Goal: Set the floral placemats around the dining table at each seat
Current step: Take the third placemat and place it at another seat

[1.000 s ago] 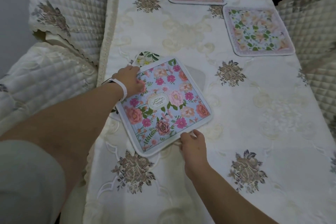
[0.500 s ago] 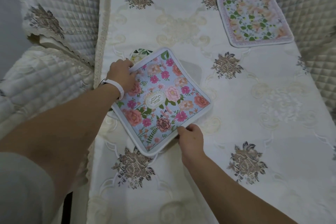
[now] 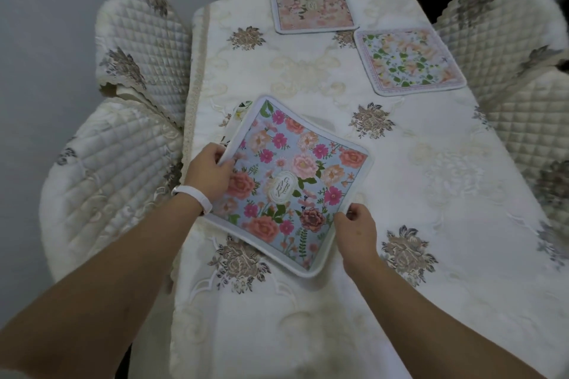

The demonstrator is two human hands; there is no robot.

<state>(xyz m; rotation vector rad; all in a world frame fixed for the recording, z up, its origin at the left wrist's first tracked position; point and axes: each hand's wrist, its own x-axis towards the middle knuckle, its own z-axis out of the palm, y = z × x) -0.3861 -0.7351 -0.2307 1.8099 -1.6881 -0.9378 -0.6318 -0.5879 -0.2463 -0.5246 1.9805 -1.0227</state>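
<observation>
Big table (image 3: 385,301) w/ 2 mats already at far seats, then blue mat (image 3: 289,181) lying crooked near the left edge over another mat (image 3: 243,108), then left hand (image 3: 209,172) & right hand (image 3: 357,228) pinching its edges, so best turn it square, slow, w/o dragging the cloth.

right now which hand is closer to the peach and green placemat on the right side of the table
Right. The right hand grips the blue placemat at its near right edge, below the peach and green placemat. The left hand holds the blue one's left edge, farther away.
</observation>
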